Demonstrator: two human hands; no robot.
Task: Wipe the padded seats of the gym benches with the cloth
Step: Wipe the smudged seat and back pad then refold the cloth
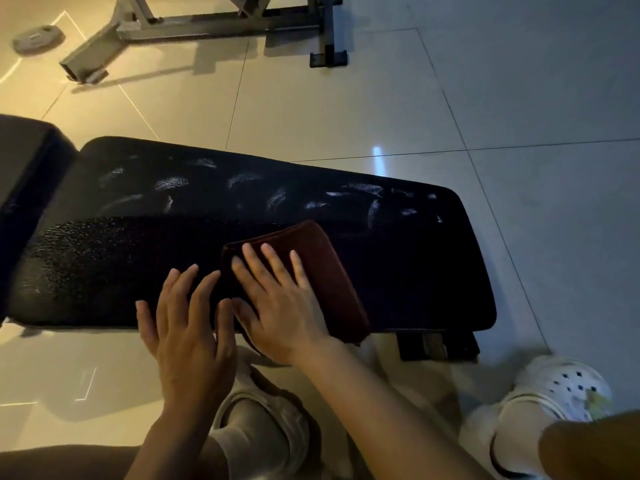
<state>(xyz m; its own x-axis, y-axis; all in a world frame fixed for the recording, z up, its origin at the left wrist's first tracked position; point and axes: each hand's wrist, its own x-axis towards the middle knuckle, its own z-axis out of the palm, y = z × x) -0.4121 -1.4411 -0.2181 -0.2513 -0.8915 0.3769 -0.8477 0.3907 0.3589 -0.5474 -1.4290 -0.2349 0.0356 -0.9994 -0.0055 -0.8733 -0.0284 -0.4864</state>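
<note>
Fingers (273,265) of the right hand (277,306) press flat, spread, on a folded dark red cloth (329,271) at the black padded bench seat's (242,209) near edge; left hand (187,323) fingers spread beside it.

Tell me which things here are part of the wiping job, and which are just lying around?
In use: cloth, black bench pad, right hand flat on the cloth, left hand beside it.
Lying about: weight plate, grey metal frame.

Single head view, steeply down and forward, close over the long black padded bench seat (242,230) and pale tiled floor (519,98).
</note>
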